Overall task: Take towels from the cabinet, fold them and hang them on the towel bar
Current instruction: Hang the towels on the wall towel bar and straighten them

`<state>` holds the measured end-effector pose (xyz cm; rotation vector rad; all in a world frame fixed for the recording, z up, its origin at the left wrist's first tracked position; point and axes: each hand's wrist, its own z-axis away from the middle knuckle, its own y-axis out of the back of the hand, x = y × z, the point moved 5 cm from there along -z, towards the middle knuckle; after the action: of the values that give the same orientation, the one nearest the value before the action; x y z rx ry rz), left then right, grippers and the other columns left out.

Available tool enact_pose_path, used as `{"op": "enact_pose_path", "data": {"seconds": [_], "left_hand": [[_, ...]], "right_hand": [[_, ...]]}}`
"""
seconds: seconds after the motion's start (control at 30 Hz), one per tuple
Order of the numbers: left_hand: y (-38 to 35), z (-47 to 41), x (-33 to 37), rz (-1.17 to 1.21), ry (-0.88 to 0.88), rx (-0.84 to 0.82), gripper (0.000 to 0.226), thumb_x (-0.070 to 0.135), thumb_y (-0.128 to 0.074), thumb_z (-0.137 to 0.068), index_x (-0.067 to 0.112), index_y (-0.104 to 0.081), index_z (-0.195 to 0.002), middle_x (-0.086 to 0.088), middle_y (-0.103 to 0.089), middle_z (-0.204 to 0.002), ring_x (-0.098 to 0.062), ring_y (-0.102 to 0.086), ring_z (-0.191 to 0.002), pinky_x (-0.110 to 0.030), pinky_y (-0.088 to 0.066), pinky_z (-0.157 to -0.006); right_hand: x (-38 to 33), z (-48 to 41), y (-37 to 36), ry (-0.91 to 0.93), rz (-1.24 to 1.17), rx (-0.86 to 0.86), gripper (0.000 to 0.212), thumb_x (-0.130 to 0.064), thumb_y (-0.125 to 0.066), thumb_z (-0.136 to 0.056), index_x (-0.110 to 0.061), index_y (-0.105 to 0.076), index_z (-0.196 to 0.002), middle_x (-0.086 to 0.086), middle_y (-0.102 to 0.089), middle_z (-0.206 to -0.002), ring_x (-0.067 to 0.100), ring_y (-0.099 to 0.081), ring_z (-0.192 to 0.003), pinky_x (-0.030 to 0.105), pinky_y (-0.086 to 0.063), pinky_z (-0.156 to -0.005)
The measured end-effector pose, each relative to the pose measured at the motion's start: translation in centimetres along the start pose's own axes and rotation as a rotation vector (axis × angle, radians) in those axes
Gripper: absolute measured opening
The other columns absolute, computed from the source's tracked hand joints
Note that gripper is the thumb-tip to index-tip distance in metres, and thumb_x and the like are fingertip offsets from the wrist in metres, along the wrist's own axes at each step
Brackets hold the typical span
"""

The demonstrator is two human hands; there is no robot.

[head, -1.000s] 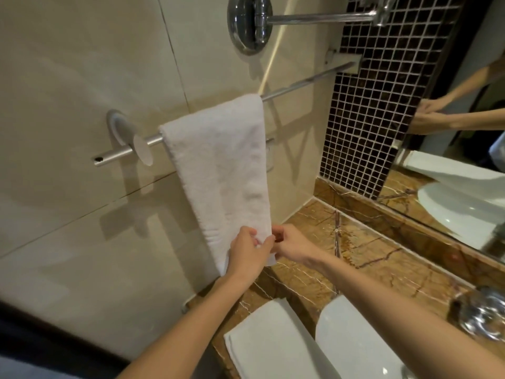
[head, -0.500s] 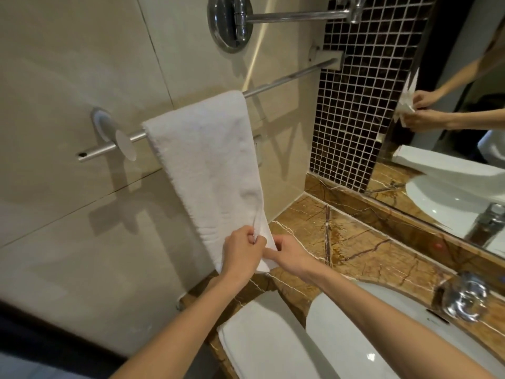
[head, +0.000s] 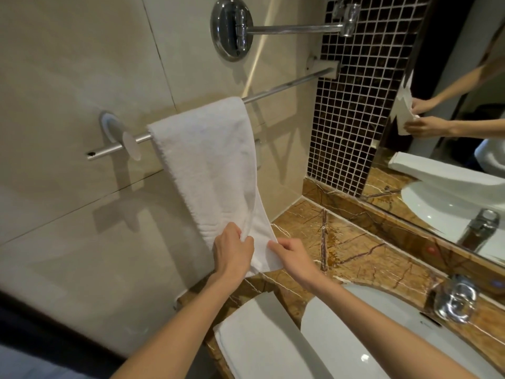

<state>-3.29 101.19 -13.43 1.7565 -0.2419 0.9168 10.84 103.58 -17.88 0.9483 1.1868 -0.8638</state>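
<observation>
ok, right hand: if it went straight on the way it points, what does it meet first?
The hanging towel: the right hand points up-left and pinches its lower corner. Beyond that, probably the left hand, gripping the same end; depth unclear.

The hanging white terry towel [head: 210, 165] hides the left hand's [head: 232, 253] fingertips; the folded white towel [head: 262, 343] below runs off the bottom edge.

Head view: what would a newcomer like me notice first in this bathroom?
A white towel hangs over the towel bar on the beige wall, at the centre. Both hands hold its lower end, the left hand gripping and the right hand pinching. Below, a second folded towel lies on the brown counter beside the sink.
</observation>
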Motion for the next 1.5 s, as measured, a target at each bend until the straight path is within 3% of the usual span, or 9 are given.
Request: {"op": "enact_pose_path", "data": {"seconds": [0.1,0.23,0.5,0.73,0.93,1.07,1.2,1.37,1.5], "left_hand": [[-1.1,0.4,0.1,0.01,0.053,-0.022,0.015,0.023,-0.059,-0.084,0.012,-0.05,-0.081,-0.004,-0.056,-0.078,-0.023,-0.053,-0.073,-0.031,-0.037,-0.063],[-1.9,0.4,0.3,0.059,0.095,-0.076,0.028,0.036,-0.061,-0.082,0.02,-0.043,-0.068,-0.001,-0.057,-0.069,-0.022,-0.055,-0.069,-0.032,-0.039,-0.061],[-2.2,0.1,-0.3,0.201,0.135,-0.212,0.024,0.043,-0.064,-0.08,0.02,-0.057,-0.077,0.0,-0.068,-0.07,-0.018,-0.068,-0.058,-0.041,-0.06,-0.063],[-1.9,0.7,-1.0,0.336,0.097,-0.332,0.01,0.026,-0.063,-0.089,0.017,-0.063,-0.093,-0.004,-0.067,-0.088,-0.017,-0.066,-0.075,-0.032,-0.06,-0.064],[0.0,3.8,-5.0,0.412,0.111,-0.085,0.012,0.008,-0.054,-0.093,0.018,-0.061,-0.095,0.001,-0.063,-0.088,-0.006,-0.058,-0.077,-0.006,-0.044,-0.058],[0.8,5.4,-8.1,0.346,0.221,0.075,0.01,0.011,-0.059,-0.091,0.015,-0.058,-0.1,0.0,-0.058,-0.084,-0.006,-0.052,-0.069,-0.003,-0.038,-0.056],[0.0,4.6,-10.3,0.365,0.312,-0.007,0.033,0.022,-0.07,-0.085,0.016,-0.05,-0.111,0.003,-0.058,-0.1,-0.01,-0.057,-0.085,-0.01,-0.036,-0.055],[-0.2,3.7,-10.2,0.469,0.32,-0.042,0.018,0.013,-0.072,-0.083,0.01,-0.055,-0.085,0.002,-0.062,-0.079,-0.011,-0.058,-0.071,-0.01,-0.043,-0.054],[-0.6,4.2,-10.8,0.467,0.324,-0.005,0.024,0.015,-0.073,-0.082,0.009,-0.055,-0.067,-0.006,-0.063,-0.066,-0.019,-0.056,-0.063,-0.03,-0.045,-0.062]], "right_hand": [[0.0,0.7,-1.2,0.041,0.017,-0.062,0.025,-0.019,-0.048,-0.099,-0.002,-0.064,-0.09,0.009,-0.061,-0.077,0.023,-0.053,-0.065,0.033,-0.044,-0.06],[-0.2,1.8,-1.4,0.051,-0.084,-0.069,0.03,-0.01,-0.048,-0.098,-0.025,-0.041,-0.124,0.005,-0.07,-0.097,0.018,-0.07,-0.085,0.034,-0.06,-0.075],[-0.5,1.8,-1.0,0.095,-0.039,-0.04,0.036,-0.008,-0.059,-0.093,-0.019,-0.039,-0.12,0.008,-0.051,-0.119,0.021,-0.071,-0.083,0.029,-0.059,-0.07],[0.0,1.0,-1.4,0.075,0.024,0.016,0.01,-0.014,-0.059,-0.094,-0.007,-0.063,-0.1,0.005,-0.066,-0.095,0.014,-0.07,-0.077,0.035,-0.06,-0.068],[0.9,-0.2,-0.1,-0.036,-0.047,0.162,0.003,-0.006,-0.062,-0.091,-0.004,-0.063,-0.089,0.011,-0.061,-0.075,0.016,-0.061,-0.068,0.032,-0.059,-0.068],[1.7,-0.6,0.2,-0.074,-0.084,0.17,0.005,-0.002,-0.06,-0.09,-0.004,-0.06,-0.094,0.013,-0.053,-0.077,0.017,-0.058,-0.069,0.027,-0.058,-0.067],[1.5,-0.9,0.0,-0.105,-0.102,0.171,0.01,-0.001,-0.06,-0.09,-0.003,-0.06,-0.1,0.016,-0.057,-0.085,0.02,-0.06,-0.075,0.026,-0.057,-0.064],[0.5,-0.4,-0.4,-0.109,-0.084,0.164,0.009,0.002,-0.059,-0.089,-0.005,-0.061,-0.094,0.012,-0.062,-0.087,0.02,-0.062,-0.078,0.031,-0.06,-0.069],[0.6,0.3,-0.1,-0.1,-0.082,0.18,0.006,-0.001,-0.064,-0.088,-0.007,-0.065,-0.087,0.006,-0.063,-0.083,0.015,-0.061,-0.073,0.023,-0.055,-0.06]]}}
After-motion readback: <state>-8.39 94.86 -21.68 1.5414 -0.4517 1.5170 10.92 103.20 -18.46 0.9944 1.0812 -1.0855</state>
